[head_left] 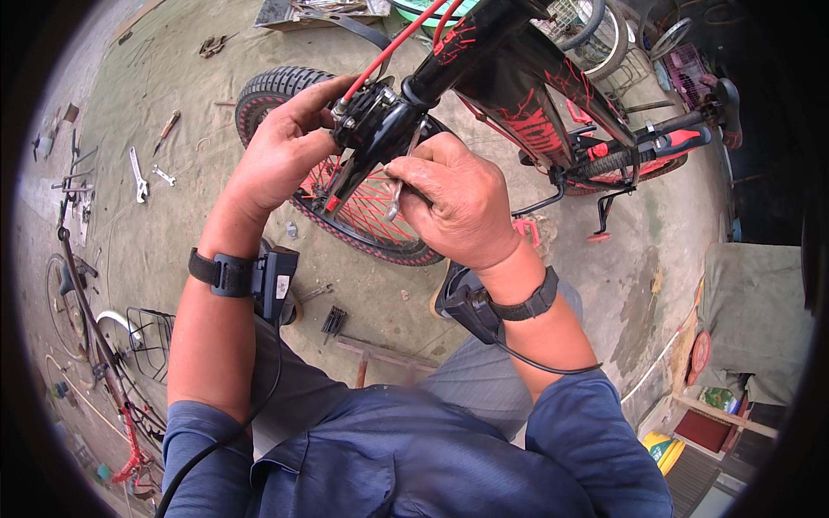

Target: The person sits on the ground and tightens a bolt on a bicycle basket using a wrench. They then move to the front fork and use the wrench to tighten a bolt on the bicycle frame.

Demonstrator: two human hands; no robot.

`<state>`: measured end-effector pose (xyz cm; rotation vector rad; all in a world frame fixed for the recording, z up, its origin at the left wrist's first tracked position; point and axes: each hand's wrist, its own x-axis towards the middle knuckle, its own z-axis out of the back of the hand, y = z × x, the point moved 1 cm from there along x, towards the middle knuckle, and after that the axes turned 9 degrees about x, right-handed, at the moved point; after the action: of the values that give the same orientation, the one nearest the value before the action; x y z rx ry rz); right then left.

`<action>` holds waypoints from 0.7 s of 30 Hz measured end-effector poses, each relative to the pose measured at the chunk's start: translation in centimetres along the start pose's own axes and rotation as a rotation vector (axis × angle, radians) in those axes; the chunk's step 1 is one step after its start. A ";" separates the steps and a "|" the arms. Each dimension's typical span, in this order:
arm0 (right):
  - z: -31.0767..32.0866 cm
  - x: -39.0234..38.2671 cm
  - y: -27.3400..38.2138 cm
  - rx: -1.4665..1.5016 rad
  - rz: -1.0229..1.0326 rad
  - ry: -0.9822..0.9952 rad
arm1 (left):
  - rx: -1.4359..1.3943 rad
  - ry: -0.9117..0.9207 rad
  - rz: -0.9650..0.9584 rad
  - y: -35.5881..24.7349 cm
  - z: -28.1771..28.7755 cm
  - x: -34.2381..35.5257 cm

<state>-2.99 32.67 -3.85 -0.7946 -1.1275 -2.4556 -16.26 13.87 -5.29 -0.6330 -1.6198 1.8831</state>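
Your left hand (281,151) is wrapped tight around the black brake assembly (373,121) on the black-and-red bike frame (509,73), just above the red-spoked front wheel (363,207), while your right hand (458,203) pinches a small silver wrench (395,200) right under it.

Bicycle (518,78) ahead, its front wheel (363,216) behind both hands, wrenches (138,175) on ground (173,250) at left.

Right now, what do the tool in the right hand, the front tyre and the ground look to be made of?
Tool in the right hand: seemingly bare metal, silver and shiny. Front tyre: likely rubber, matt black with knobbly tread and a red edge stripe. Ground: probably concrete, dull grey-green, stained and cracked.
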 end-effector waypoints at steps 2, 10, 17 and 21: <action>0.0 -0.1 0.4 -0.078 0.044 0.113 | 0.005 -0.007 -0.010 -0.1 -0.1 0.0; 1.2 0.6 0.4 0.030 0.096 -0.019 | -0.015 -0.016 -0.020 0.4 0.0 0.0; 3.4 1.5 0.8 -0.030 0.102 -0.196 | 0.077 0.007 0.004 0.3 0.5 0.0; 2.8 1.7 -0.7 0.032 -0.231 -0.208 | 0.055 0.005 -0.008 0.2 0.1 0.1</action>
<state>-3.69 35.11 -1.73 -0.9778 -1.4013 -2.5781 -16.46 13.82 -5.44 -0.6069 -1.5597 1.9118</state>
